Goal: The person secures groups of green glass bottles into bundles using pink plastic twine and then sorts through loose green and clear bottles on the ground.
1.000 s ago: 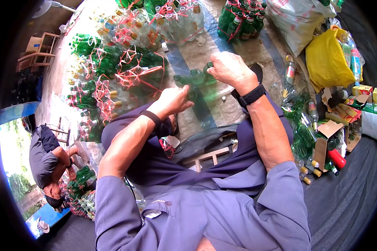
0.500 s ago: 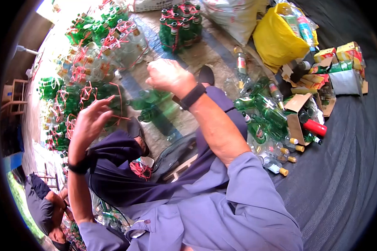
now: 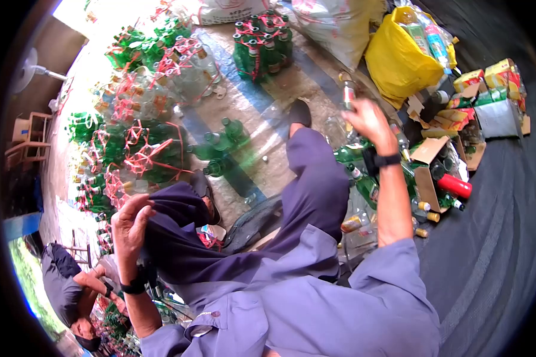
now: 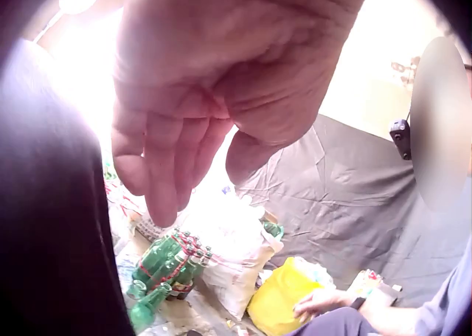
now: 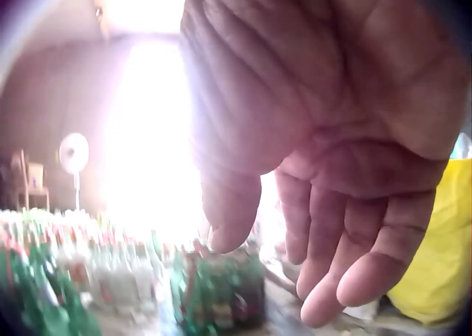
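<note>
My left hand (image 3: 131, 229) hangs over the left knee, fingers loosely bent; the left wrist view shows the palm (image 4: 228, 70) with nothing in it. Out to the right, my right hand (image 3: 370, 124) is above a heap of loose green bottles (image 3: 363, 185), close to a labelled clear bottle (image 3: 347, 92). In the right wrist view this hand (image 5: 332, 144) has its fingers extended downward and holds nothing. Between the feet, several green bottles (image 3: 217, 143) stand or lean together on the floor, touched by neither hand.
Bottles bundled with red string (image 3: 155, 152) fill the left side; another green bundle (image 3: 262, 50) stands ahead. A yellow sack (image 3: 402, 62), a white sack (image 3: 330, 30), and an open carton (image 3: 426, 184) are at right. Another person (image 3: 65, 282) crouches at far left.
My right hand has left the green bottles between the feet and moved right, over the loose heap. My left hand has come away from them, back over the left knee. The head view has turned right.
</note>
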Demonstrator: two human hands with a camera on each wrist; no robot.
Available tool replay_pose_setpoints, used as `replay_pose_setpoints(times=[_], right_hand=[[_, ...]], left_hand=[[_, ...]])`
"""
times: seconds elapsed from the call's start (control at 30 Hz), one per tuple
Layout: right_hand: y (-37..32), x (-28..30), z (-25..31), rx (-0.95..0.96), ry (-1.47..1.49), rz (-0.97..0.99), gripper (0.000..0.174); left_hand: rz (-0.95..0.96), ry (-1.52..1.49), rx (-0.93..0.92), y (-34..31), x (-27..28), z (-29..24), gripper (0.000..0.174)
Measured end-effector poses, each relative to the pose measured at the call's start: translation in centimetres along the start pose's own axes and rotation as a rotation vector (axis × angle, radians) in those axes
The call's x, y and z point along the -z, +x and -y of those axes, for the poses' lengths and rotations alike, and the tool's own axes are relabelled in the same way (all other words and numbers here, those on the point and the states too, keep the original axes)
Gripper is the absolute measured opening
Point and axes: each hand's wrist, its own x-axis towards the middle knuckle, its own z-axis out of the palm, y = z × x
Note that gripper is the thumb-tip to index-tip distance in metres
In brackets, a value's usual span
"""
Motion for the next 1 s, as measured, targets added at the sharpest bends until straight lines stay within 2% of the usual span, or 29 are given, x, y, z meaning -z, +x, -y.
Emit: replay_pose_setpoints(times=[0.03,0.07,0.1,0.13,0.17,0.2,0.3,0.5,0.6,0.77,0.8,0.83,0.9,1.0], right_hand=[[-2.0,-2.4,-3.0,-0.051,-0.051,-0.009,0.043],[-3.7,-3.6,-4.7,-0.189,-0.068,0.203,0.045],[-6.0,-4.7,-5.3,-0.214,-0.112,0.187,0.043],[-8.0,-6.7,-6.6,-0.289,-0.128,0.190,0.042],[-9.3,-7.0,-5.8,-0.342,-0.176,0.283,0.041],[-10.8,-8.9,-6.9,-0.337,-0.237,0.279,0.041],[-13.4,-11.6,-7.5,-0.433,-0.205,0.287,0.037],[-15.5,-16.2,-9.9,-0.363,-0.318,0.063,0.023],[-15.6,-16.7,-10.1,-0.335,-0.354,0.057,0.020],[-16.7,-17.4,-10.3,-0.249,-0.413,0.028,0.017],[-16.4,-17.5,-10.6,-0.309,-0.395,0.129,0.019],[-16.9,-17.6,-10.7,-0.308,-0.407,0.134,0.019],[-19.1,-17.1,-10.5,-0.080,-0.352,-0.120,0.024],[-20.3,-15.9,-10.3,-0.123,-0.347,-0.113,0.026]], left_hand=[[0.006,-0.030,0.027,0.0,-0.5,-0.7,0.024],[0.012,-0.088,0.043,0.0,-1.1,-1.1,0.024],[0.018,-0.145,0.057,0.1,-1.8,-1.2,0.024],[0.051,-0.078,0.049,0.3,-2.2,-1.1,0.025],[0.088,-0.009,0.045,0.5,-2.5,-1.3,0.026],[0.108,0.078,0.043,0.6,-3.2,-2.7,0.025],[0.165,0.015,0.033,1.0,-4.5,-2.4,0.026],[0.215,0.156,-0.050,2.4,-6.6,-4.0,0.027],[0.234,0.183,-0.153,3.7,-7.7,-5.7,0.027],[0.299,0.214,-0.221,7.2,-8.5,-6.9,0.027],[0.318,0.204,-0.240,7.9,-8.6,-6.9,0.028],[0.337,0.191,-0.259,8.6,-8.7,-6.9,0.029],[0.345,0.154,-0.298,9.9,-8.8,-7.0,0.032],[0.361,0.128,-0.319,11.4,-8.7,-6.6,0.032]])
